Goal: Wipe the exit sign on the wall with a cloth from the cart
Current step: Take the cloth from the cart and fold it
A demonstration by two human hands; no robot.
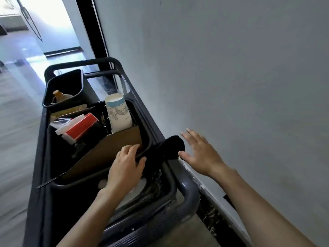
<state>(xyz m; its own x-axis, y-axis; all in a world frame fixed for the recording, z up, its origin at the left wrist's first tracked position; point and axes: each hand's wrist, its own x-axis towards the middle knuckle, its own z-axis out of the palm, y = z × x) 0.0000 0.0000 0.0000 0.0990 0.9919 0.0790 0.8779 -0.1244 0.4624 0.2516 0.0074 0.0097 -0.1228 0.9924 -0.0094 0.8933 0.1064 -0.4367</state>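
A dark cloth [167, 148] hangs over the right rim of the grey cart [188, 195], which stands against the white wall. My left hand [124, 168] grips the cloth's left part, fingers curled around it. My right hand [199, 154] hovers just right of the cloth with fingers spread, its thumb touching or nearly touching the cloth's edge. No exit sign is in view.
The cart's bin holds a cardboard sheet [110, 152], a white and blue paper cup stack [118, 113], a red and white box [80, 127] and a black tub [69, 86] with a bottle. A white wall [231, 68] rises on the right; a shiny corridor floor [17, 122] stretches left.
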